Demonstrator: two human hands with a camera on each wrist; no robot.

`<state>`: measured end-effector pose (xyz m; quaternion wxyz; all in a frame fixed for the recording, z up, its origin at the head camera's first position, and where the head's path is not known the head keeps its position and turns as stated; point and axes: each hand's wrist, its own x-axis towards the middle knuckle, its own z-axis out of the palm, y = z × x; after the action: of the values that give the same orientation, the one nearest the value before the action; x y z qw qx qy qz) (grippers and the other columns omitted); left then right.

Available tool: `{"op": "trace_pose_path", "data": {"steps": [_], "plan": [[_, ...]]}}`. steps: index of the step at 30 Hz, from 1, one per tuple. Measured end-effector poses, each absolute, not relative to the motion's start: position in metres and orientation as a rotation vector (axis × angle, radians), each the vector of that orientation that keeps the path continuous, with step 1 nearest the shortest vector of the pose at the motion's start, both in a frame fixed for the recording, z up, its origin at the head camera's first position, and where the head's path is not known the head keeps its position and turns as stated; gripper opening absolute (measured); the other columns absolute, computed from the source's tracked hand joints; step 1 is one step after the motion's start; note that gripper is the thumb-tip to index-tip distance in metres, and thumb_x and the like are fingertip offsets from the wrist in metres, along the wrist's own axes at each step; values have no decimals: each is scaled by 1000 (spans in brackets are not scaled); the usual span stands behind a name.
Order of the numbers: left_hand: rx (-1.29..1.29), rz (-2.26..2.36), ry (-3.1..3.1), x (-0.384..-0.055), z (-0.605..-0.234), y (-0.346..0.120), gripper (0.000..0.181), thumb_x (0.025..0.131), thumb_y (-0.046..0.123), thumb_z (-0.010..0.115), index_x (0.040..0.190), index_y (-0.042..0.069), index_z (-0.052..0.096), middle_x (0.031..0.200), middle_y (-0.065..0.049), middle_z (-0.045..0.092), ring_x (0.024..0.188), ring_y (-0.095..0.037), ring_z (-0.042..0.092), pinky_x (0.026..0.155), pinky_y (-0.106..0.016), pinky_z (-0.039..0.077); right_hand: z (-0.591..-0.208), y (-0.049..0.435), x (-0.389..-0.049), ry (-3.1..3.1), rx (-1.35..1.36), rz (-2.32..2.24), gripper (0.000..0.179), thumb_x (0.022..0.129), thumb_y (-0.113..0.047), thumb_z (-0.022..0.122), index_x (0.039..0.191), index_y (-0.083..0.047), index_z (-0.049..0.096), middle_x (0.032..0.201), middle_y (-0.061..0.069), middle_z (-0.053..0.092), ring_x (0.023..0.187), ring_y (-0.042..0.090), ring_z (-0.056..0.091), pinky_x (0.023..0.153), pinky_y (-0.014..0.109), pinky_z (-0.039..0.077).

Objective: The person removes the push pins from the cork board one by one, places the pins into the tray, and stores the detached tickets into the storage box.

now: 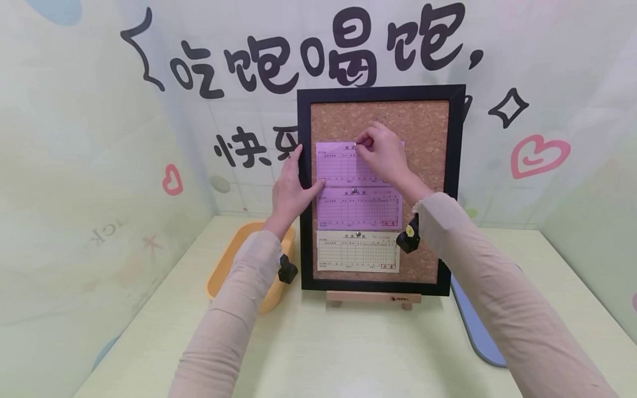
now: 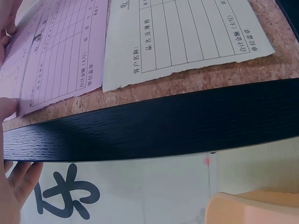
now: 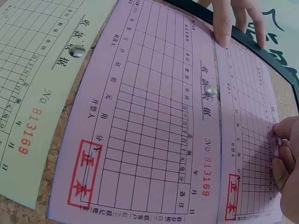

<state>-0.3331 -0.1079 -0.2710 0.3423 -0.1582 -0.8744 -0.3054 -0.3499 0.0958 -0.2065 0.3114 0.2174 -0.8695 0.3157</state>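
Note:
A black-framed cork board (image 1: pixel 380 287) stands upright on a small wooden easel (image 1: pixel 373 298). My left hand (image 1: pixel 290 190) grips its left side, thumb in front on the upper pink receipt slip (image 1: pixel 335 166) and fingers at the frame's outer edge. At the top edge of that slip, my right hand (image 1: pixel 383 152) pinches what looks like a silver thumbtack (image 1: pixel 355 145), mostly covered by the fingertips. Below are another pink slip (image 3: pixel 140 112) and a pale yellow slip (image 2: pixel 177 37). Silver thumbtacks hold both; one tack (image 3: pixel 210 90) shows on the middle slip.
A yellow-orange plastic bin (image 1: pixel 234 254) stands on the table (image 1: pixel 348 354), left of the board and partly behind my left arm. A blue flat board (image 1: pixel 480 331) lies at the right, partly under my right forearm. Behind the cork board rises a printed wall (image 1: pixel 249 110) with black lettering.

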Motion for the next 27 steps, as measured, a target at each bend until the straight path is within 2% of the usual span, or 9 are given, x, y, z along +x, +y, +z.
{"op": "trace_pose_path", "data": {"steps": [13,27], "plan": [[-404,-801,-2279,-333,-270,-108,82,78,33,69,143,15,23,140,-11,36,100,-30,55,77,-40,48,-206,98,-352,-2288,587,786,7,84,-5,61,89,-1,64,86,8,55,75,18,50,67,28,38],[-397,-793,-2291,-333,-271,-108,82,78,33,68,144,14,22,140,-12,37,98,-31,56,75,-40,48,-205,100,-349,-2311,600,809,9,84,-5,60,91,-1,62,87,9,55,77,19,50,67,28,40]]}}
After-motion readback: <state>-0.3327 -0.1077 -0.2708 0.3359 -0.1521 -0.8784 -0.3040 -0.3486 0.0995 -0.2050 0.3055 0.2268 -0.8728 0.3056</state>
